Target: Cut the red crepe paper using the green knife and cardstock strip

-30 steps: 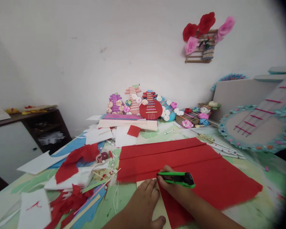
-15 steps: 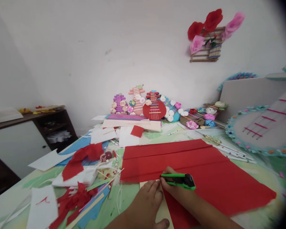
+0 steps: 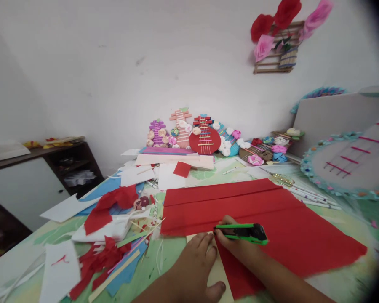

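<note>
Gripping the knife [image 3: 244, 231] in your right hand [image 3: 229, 240], lower centre, you rest an open left hand [image 3: 196, 261] on card [image 3: 218, 275]; the red paper [image 3: 271, 227] seems light, tearable: hold its edges.

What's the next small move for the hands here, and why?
Probably pull the green cutter nearward along the right edge of the cream strip: the right hand has its tip near the strip's far right corner, the left hand lies spread on the strip, and red paper runs along that edge.
</note>
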`<action>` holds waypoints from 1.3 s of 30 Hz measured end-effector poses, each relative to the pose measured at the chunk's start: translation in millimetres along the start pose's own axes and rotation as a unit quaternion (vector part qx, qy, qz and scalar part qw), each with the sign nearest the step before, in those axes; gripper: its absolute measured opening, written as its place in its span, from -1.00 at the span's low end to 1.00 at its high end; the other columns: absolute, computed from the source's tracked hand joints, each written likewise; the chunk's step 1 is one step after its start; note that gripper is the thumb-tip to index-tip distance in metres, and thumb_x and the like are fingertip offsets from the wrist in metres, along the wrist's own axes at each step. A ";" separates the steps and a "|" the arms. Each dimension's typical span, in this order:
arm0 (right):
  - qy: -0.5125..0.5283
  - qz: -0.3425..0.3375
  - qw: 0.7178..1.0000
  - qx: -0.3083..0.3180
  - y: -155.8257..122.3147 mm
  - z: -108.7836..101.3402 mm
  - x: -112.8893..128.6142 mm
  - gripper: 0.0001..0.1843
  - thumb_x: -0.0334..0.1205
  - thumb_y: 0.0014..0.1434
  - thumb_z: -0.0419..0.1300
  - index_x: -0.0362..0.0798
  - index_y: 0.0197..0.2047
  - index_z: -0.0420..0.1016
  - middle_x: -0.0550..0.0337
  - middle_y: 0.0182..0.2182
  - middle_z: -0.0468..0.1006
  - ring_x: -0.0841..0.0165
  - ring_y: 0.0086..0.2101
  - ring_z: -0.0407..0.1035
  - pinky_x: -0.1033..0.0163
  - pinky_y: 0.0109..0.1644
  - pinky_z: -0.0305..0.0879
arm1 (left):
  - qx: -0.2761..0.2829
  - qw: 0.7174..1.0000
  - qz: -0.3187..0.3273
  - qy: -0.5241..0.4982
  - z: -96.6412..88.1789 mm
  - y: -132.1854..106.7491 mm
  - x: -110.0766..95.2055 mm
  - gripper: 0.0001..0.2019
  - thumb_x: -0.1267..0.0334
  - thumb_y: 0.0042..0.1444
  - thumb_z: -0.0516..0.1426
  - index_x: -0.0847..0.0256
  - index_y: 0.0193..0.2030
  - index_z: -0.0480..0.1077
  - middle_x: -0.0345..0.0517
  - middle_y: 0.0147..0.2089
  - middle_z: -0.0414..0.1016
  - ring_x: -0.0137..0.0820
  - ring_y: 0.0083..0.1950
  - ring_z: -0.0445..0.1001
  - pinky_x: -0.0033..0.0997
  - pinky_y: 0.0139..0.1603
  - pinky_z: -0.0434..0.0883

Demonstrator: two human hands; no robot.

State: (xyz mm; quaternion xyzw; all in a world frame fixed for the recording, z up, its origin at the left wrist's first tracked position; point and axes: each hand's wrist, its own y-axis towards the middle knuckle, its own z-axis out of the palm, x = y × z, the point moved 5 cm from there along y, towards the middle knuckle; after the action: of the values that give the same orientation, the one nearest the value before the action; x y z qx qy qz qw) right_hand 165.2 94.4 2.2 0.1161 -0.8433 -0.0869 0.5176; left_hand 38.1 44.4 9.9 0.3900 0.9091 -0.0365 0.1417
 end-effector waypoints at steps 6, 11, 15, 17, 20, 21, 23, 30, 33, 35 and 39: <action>-0.008 0.009 1.000 0.004 0.4 2.1 -3.2 -0.85 -0.19 0.00 0.06 0.03 -0.52 0.14 0.34 -0.58 0.33 0.40 -0.52 0.27 0.28 -0.39 0.25 | -0.011 1.000 -0.001 -0.002 3.5 -1.7 2.6 -0.34 -0.05 0.04 0.01 0.41 0.17 0.09 0.24 0.25 -0.06 -0.10 0.25 -0.10 -0.09 0.20 -0.05; -0.004 0.007 1.000 0.024 -0.3 4.3 -1.9 -0.86 -0.21 0.02 0.03 0.02 -0.50 0.11 0.36 -0.60 0.28 0.42 -0.54 0.25 0.30 -0.44 0.23 | -0.019 1.000 0.007 -0.006 2.6 -1.6 1.4 -0.33 -0.05 0.06 -0.02 0.41 0.19 0.04 0.23 0.25 -0.07 -0.11 0.26 -0.11 -0.09 0.20 -0.05; 0.001 -0.013 0.999 0.040 0.1 5.1 1.7 -0.89 -0.24 0.02 0.04 0.01 -0.49 0.15 0.37 -0.62 0.28 0.44 -0.56 0.24 0.33 -0.51 0.18 | -0.022 1.000 0.006 -0.010 4.2 -2.1 2.7 -0.32 -0.06 0.05 -0.01 0.36 0.21 0.01 0.18 0.27 -0.10 -0.11 0.26 -0.12 -0.09 0.20 -0.04; 0.005 -0.023 0.999 0.048 0.7 6.2 1.3 -0.90 -0.23 0.02 0.04 0.01 -0.49 0.16 0.36 -0.62 0.30 0.44 -0.56 0.25 0.33 -0.51 0.18 | -0.024 1.000 0.006 -0.008 3.7 -2.0 2.8 -0.32 -0.05 0.04 0.00 0.34 0.21 0.00 0.16 0.27 -0.10 -0.11 0.26 -0.11 -0.10 0.20 -0.04; -0.001 -0.028 0.999 0.042 2.1 6.0 -3.0 -0.90 -0.21 0.00 0.06 0.01 -0.48 0.18 0.35 -0.60 0.34 0.42 -0.55 0.28 0.32 -0.47 0.21 | -0.020 1.000 0.004 -0.005 1.9 -1.3 2.1 -0.33 -0.05 0.04 0.01 0.35 0.20 0.02 0.16 0.27 -0.08 -0.11 0.25 -0.10 -0.12 0.20 -0.03; -0.008 -0.027 0.999 0.030 2.7 4.7 -4.8 -0.90 -0.21 0.00 0.06 0.02 -0.48 0.18 0.34 -0.59 0.35 0.41 -0.54 0.29 0.31 -0.45 0.22 | -0.014 1.000 0.002 -0.004 1.5 -0.9 2.1 -0.33 -0.05 0.03 0.02 0.35 0.19 0.04 0.17 0.26 -0.07 -0.10 0.25 -0.09 -0.11 0.20 -0.03; -0.024 -0.024 0.999 0.001 3.7 1.0 -7.4 -0.90 -0.22 -0.01 0.06 0.02 -0.50 0.19 0.32 -0.59 0.37 0.39 -0.52 0.31 0.29 -0.42 0.23 | 0.001 1.000 -0.006 -0.002 1.7 0.0 2.9 -0.35 -0.06 0.02 0.03 0.37 0.16 0.10 0.19 0.25 -0.04 -0.07 0.25 -0.08 -0.09 0.20 -0.03; -0.056 -0.036 0.997 -0.038 2.4 -3.4 -4.4 -0.89 -0.22 -0.05 0.08 0.01 -0.55 0.22 0.29 -0.62 0.39 0.38 -0.53 0.31 0.29 -0.40 0.25 | 0.025 0.999 -0.005 -0.019 4.3 3.1 9.2 -0.36 -0.07 -0.01 0.06 0.31 0.14 0.14 0.17 0.26 -0.06 -0.11 0.24 -0.05 -0.15 0.19 -0.04; -0.063 -0.037 0.997 -0.040 1.3 -3.1 -2.6 -0.89 -0.22 -0.05 0.08 0.00 -0.56 0.23 0.29 -0.62 0.39 0.39 -0.54 0.31 0.31 -0.42 0.25 | 0.028 0.999 -0.014 -0.025 4.4 3.4 11.3 -0.36 -0.05 -0.05 0.10 0.25 0.13 0.15 0.13 0.26 -0.05 -0.12 0.23 -0.02 -0.16 0.19 -0.02; -0.072 -0.036 0.996 -0.045 1.0 -3.8 -1.8 -0.88 -0.21 -0.04 0.07 0.01 -0.55 0.24 0.30 -0.63 0.39 0.40 -0.55 0.31 0.32 -0.43 0.25 | 0.023 0.999 -0.020 -0.031 4.4 3.1 12.0 -0.36 -0.05 -0.06 0.11 0.23 0.13 0.15 0.11 0.26 -0.04 -0.11 0.22 -0.01 -0.14 0.18 -0.01; -0.086 -0.036 0.995 -0.043 1.3 -4.5 -0.1 -0.86 -0.19 -0.03 0.06 0.00 -0.56 0.22 0.30 -0.63 0.39 0.40 -0.56 0.31 0.33 -0.44 0.24 | 0.013 0.999 -0.019 -0.038 5.4 2.3 11.8 -0.36 -0.06 -0.07 0.11 0.22 0.12 0.16 0.10 0.26 -0.04 -0.08 0.23 -0.02 -0.08 0.18 -0.01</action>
State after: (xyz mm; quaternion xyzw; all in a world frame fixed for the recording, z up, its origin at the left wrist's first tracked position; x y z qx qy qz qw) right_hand 169.1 95.6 4.4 0.1162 -0.8752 -0.1518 0.4444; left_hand 33.3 53.3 1.5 0.3724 0.9099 -0.0659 0.1706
